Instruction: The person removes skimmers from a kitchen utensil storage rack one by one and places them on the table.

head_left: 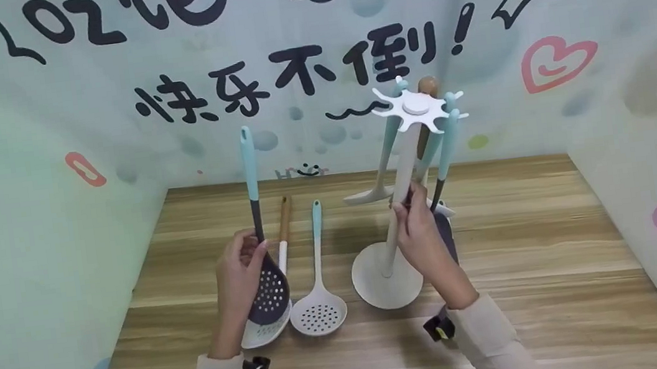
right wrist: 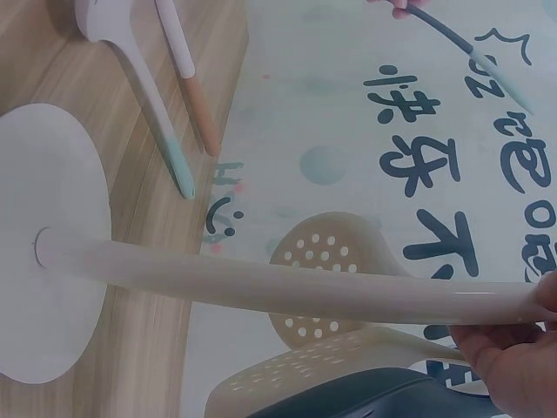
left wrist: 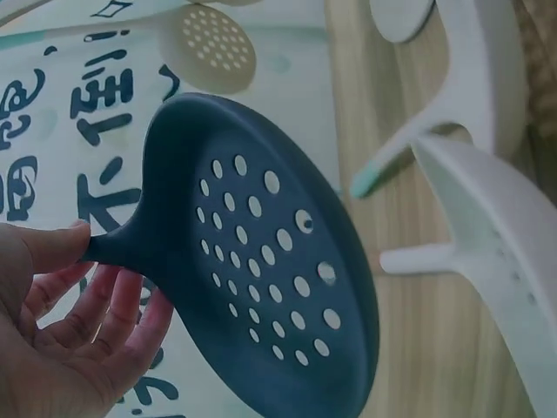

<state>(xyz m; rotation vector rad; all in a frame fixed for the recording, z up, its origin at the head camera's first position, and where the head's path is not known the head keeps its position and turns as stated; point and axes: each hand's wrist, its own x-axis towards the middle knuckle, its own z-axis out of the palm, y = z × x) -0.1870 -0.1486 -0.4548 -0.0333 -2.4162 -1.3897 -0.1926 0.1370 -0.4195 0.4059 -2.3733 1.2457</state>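
My left hand (head_left: pixel 240 272) pinches a dark skimmer (head_left: pixel 269 289) by its neck, light blue handle upward and perforated head down. In the left wrist view, thumb and fingers close on the narrow neck beside the skimmer's head (left wrist: pixel 252 252). My right hand (head_left: pixel 422 232) grips the pale pole (head_left: pixel 405 159) of a utensil stand, below its white hooked top (head_left: pixel 417 106). The stand's round base (head_left: pixel 372 285) is low in front. Several utensils hang from the hooks, among them a beige skimmer (right wrist: pixel 318 252) and a dark utensil (right wrist: pixel 374 394), partly hidden by my hand and the pole.
On the wooden table (head_left: pixel 538 259) lie a white skimmer with a light blue handle (head_left: pixel 319 314) and a white utensil with a brown handle (head_left: pixel 284 218), its head partly behind the dark skimmer. A printed backdrop (head_left: pixel 310 139) stands behind the table, with pale walls at both sides.
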